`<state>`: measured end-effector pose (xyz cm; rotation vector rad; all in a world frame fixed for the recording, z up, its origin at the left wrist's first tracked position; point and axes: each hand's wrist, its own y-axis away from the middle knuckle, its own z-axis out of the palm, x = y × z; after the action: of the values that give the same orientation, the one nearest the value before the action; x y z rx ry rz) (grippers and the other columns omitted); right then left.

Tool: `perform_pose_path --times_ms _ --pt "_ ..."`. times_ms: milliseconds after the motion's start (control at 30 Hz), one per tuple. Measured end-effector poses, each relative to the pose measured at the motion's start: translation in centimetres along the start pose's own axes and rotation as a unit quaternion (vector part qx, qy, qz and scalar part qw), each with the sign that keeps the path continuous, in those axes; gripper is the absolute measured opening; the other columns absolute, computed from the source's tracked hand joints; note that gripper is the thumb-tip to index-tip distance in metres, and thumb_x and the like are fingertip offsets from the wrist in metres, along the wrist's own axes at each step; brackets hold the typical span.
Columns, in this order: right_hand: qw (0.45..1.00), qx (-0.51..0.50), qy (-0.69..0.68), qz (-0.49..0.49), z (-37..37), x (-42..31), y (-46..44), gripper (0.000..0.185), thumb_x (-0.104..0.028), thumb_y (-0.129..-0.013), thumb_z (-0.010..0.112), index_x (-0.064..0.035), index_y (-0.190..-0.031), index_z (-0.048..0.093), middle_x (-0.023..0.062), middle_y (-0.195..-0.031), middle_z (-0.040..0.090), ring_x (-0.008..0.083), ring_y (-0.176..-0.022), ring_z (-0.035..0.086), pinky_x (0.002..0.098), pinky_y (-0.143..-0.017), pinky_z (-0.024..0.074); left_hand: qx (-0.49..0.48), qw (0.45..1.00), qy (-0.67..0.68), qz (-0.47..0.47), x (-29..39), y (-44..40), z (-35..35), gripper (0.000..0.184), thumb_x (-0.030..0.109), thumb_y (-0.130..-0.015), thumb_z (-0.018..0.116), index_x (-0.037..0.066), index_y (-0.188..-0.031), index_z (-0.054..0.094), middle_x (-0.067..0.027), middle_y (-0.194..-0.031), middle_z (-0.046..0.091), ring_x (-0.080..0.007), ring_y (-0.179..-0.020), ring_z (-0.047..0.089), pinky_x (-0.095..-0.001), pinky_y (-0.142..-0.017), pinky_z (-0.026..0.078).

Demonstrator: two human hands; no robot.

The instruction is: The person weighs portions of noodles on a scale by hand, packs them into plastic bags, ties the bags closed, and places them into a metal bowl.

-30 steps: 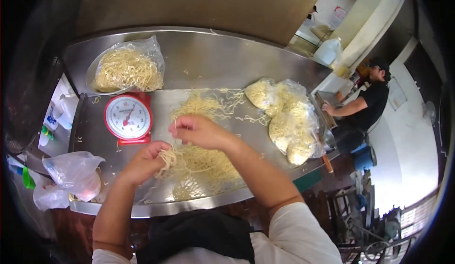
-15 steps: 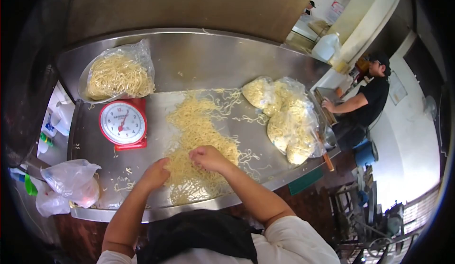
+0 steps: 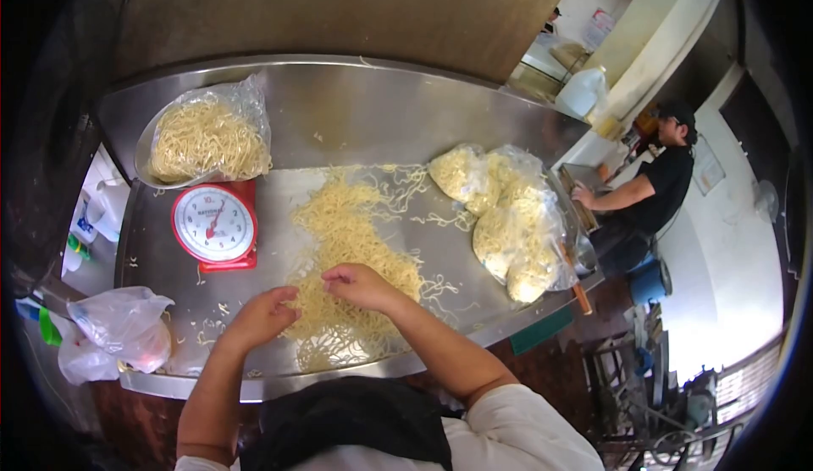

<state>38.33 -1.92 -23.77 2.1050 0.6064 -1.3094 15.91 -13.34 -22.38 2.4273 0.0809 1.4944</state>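
Commercial food-preparation kitchen, steel worktable (image 3: 279,124), red dial scale (image 3: 214,224), bagged noodles (image 3: 207,143), co-worker (image 3: 660,179)

- Behind the stainless-steel worktable (image 3: 339,124), the view is closed by a plain brown wall panel (image 3: 339,14).
- At the upper right, a cream-coloured pillar (image 3: 673,27) is seen.
- The white wall (image 3: 732,276) is lit very strongly.
- Below it, light is let in through a slatted window (image 3: 754,380).
- The floor (image 3: 135,420) is coloured dark reddish-brown.

Head-worn view, facing forward and down, close above a table (image 3: 449,255)
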Motion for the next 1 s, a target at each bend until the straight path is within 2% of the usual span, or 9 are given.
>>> perform_pose_path --times_ms 33,133,333,433,500,533,833,933,1000 --pt "1.0 0.003 0.01 -0.008 -0.1 0.2 0.0 0.037 -0.026 -0.086 0.067 0.0006 -0.112 0.065 0.012 -0.098 0.068 0.0178 -0.088 0.064 0.0294 -0.079 0.0502 -0.018 0.999 0.006 -0.027 0.3 0.2 0.0 0.047 0.015 -0.084 0.067 -0.004 -0.125 0.054 -0.0128 -0.107 0.067 -0.0156 -0.086 0.064 -0.0299 -0.08 0.05" --pt "1.0 0.009 0.026 -0.014 -0.2 0.8 0.1 0.035 -0.026 -0.087 0.067 -0.0004 -0.112 0.065 0.0079 -0.094 0.068 0.014 -0.084 0.062 0.0279 -0.076 0.05 -0.004 1.0 0.01 0.023 -1.9 0.2 1.2 0.047 0.016 -0.085 0.066 -0.004 -0.126 0.054 -0.0124 -0.105 0.067 -0.0149 -0.087 0.064 -0.0296 -0.08 0.05" --pt "1.0 0.003 -0.006 0.003 -0.3 2.1 0.6 0.037 -0.026 -0.087 0.068 0.0001 -0.113 0.064 0.0092 -0.096 0.068 0.0152 -0.086 0.063 0.0283 -0.078 0.0502 -0.07 0.995 0.0 -0.066 -3.0 2.2 2.5 0.047 0.015 -0.085 0.067 -0.004 -0.126 0.053 -0.0124 -0.107 0.066 -0.0152 -0.091 0.064 -0.0289 -0.083 0.05" --pt "1.0 -0.004 -0.02 0.017 -0.3 2.3 0.7 0.038 -0.026 -0.086 0.067 0.0003 -0.114 0.064 0.0128 -0.1 0.069 0.0182 -0.089 0.065 0.0293 -0.08 0.0504 -0.063 0.996 0.035 -0.046 -6.5 2.7 3.8 0.047 0.015 -0.085 0.068 -0.003 -0.127 0.054 -0.012 -0.109 0.066 -0.0153 -0.093 0.063 -0.0286 -0.084 0.05" --pt "0.999 -0.006 -0.031 0.027 -0.3 2.0 0.8 0.038 -0.026 -0.086 0.067 0.0004 -0.114 0.064 0.0125 -0.099 0.069 0.0179 -0.089 0.065 0.0292 -0.08 0.0504 -0.049 0.997 0.052 -0.042 -7.6 3.4 4.3 0.047 0.02 -0.084 0.07 0.0 -0.124 0.057 -0.0127 -0.101 0.068 -0.0179 -0.089 0.065 -0.0302 -0.081 0.051" --pt "0.999 -0.006 -0.032 0.024 -0.2 2.0 0.8 0.038 -0.026 -0.086 0.067 0.0005 -0.113 0.064 0.0123 -0.099 0.069 0.0178 -0.089 0.065 0.029 -0.08 0.0503 -0.041 0.997 0.06 -0.04 -7.7 3.5 4.4 0.046 0.023 -0.084 0.07 0.002 -0.123 0.058 -0.0131 -0.097 0.069 -0.0192 -0.087 0.066 -0.031 -0.08 0.051" --pt "0.999 -0.019 -0.024 0.024 0.6 2.9 0.6 0.036 -0.024 -0.086 0.068 -0.0005 -0.113 0.064 0.0087 -0.097 0.068 0.0146 -0.088 0.063 0.0278 -0.079 0.0504 -0.016 0.999 0.04 -0.013 -7.3 4.3 4.1 0.044 0.023 -0.084 0.069 0.002 -0.121 0.059 -0.0132 -0.1 0.069 -0.0211 -0.089 0.066 -0.0326 -0.081 0.051" --pt "1.0 -0.01 -0.011 0.026 0.6 2.8 1.0 0.038 -0.027 -0.085 0.068 -0.0007 -0.112 0.065 0.0107 -0.099 0.068 0.0174 -0.09 0.064 0.0289 -0.08 0.0505 -0.035 0.999 -0.004 -0.034 -5.9 4.7 3.3 0.044 0.017 -0.085 0.07 0.001 -0.124 0.057 -0.0105 -0.108 0.066 -0.0154 -0.092 0.062 -0.0295 -0.082 0.05" --pt "0.999 -0.004 -0.015 0.033 0.6 2.8 1.2 0.038 -0.028 -0.085 0.068 -0.0012 -0.112 0.065 0.0106 -0.097 0.069 0.0176 -0.089 0.064 0.0288 -0.08 0.0505 -0.028 0.999 -0.017 -0.005 -6.0 4.8 3.0 0.043 0.018 -0.085 0.069 0.002 -0.124 0.057 -0.0103 -0.107 0.066 -0.0152 -0.091 0.062 -0.0297 -0.082 0.05"
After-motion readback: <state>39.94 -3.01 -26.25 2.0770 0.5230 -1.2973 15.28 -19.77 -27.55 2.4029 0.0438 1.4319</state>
